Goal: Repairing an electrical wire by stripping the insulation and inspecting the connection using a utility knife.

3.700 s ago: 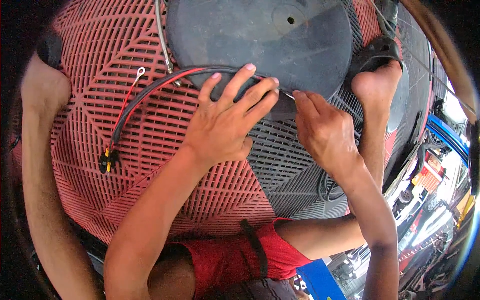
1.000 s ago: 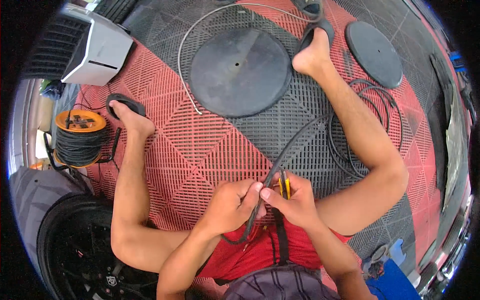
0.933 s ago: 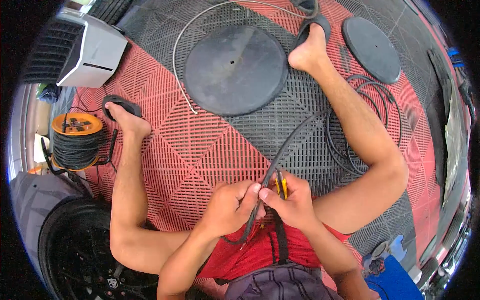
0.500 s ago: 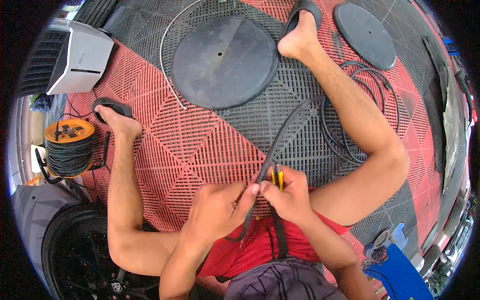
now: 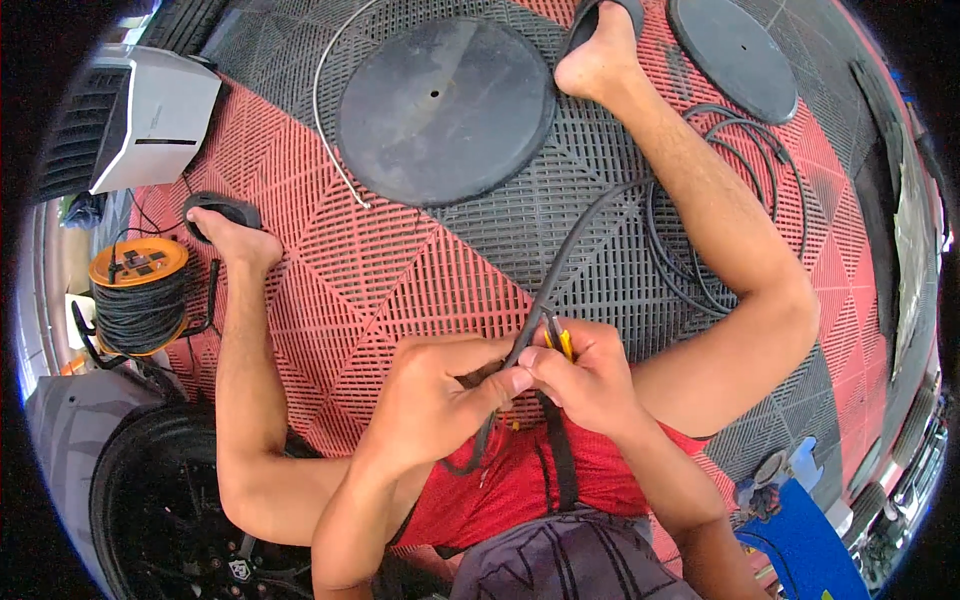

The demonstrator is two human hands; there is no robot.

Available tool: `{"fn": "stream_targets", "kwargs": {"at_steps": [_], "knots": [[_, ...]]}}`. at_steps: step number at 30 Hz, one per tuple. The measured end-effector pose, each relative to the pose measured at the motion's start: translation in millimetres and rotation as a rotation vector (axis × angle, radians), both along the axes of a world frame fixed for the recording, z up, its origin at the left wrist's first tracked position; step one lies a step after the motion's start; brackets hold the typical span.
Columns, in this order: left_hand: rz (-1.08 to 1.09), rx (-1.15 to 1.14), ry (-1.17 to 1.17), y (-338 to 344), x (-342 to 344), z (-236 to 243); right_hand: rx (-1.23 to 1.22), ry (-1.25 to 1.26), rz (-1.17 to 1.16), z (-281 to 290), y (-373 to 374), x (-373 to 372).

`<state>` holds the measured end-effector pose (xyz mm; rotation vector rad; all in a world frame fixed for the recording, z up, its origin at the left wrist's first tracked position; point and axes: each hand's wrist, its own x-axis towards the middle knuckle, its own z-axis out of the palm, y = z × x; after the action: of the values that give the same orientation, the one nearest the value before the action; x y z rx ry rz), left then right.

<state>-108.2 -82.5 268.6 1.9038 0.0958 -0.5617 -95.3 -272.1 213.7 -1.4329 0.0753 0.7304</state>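
The left hand [image 5: 430, 400] pinches the black cable [image 5: 563, 252] at the near middle, the right hand [image 5: 590, 378] grips a yellow tool [image 5: 566, 344] just beside it, and a slip could perhaps nick the cable.

You have two hands [image 5: 430, 400] in view, with one thick black cable [image 5: 568, 250] and one yellow-handled tool [image 5: 566, 345] in them. Around you count two dark round discs [image 5: 445, 130], one far in the middle and one far right; two sandals [image 5: 240, 208]; one silver hose [image 5: 319, 112]; one cable reel [image 5: 145, 310] and one pale boxy unit [image 5: 170, 130] at left; one wheel [image 5: 190, 510] near left; one blue panel [image 5: 815, 530] near right. One black coil [image 5: 780, 155] lies at right, its loops overlapping too much for you to count.
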Motion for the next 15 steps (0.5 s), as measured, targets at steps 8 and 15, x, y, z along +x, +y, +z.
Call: {"fn": "stream_targets", "kwargs": {"at_steps": [8,15], "knots": [[0.260,-0.143,0.119,-15.4,-9.6,-6.2,0.016,-0.193,-0.054,-5.9,3.1,0.2],[0.229,-0.012,-0.079,-24.1,-7.9,-4.3,-0.019,-0.304,-0.047,-4.2,0.0,0.9]]}}
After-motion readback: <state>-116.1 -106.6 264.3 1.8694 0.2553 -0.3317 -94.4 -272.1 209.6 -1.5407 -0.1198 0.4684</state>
